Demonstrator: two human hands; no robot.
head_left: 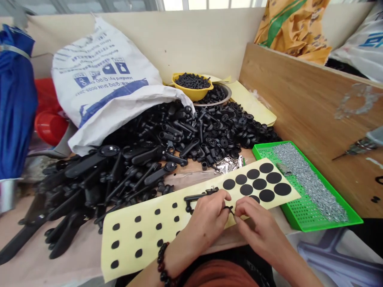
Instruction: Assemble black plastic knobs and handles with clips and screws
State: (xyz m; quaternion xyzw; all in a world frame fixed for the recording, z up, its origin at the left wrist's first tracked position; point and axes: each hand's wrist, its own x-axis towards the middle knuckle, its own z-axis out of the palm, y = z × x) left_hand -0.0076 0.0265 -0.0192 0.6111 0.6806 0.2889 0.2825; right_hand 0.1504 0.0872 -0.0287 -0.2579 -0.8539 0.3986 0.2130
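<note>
Over a pale yellow sheet (pixel 127 239) of black round stickers (pixel 259 184), my hands meet fingertip to fingertip. My left hand (pixel 208 219), with a beaded bracelet (pixel 162 261) at its wrist, has its fingers curled around a small thin black piece (pixel 229 209). My right hand (pixel 259 225) pinches at the same spot with thumb and forefinger. Fingers partly hide the piece, so its kind is unclear. Just beyond my left knuckles, a black plastic arm-shaped part (pixel 196 197) lies on the sheet, partly covered. Smaller black stickers (pixel 138 234) fill the sheet's left half.
Black plastic parts (pixel 179 131) spill from a white sack (pixel 104 75). Behind them, a yellow bowl (pixel 194 93) of black pieces rests on a metal basin (pixel 229 93). Small metal bits (pixel 308 179) fill a green tray (pixel 299 221). A wooden board (pixel 299 95) borders the right side.
</note>
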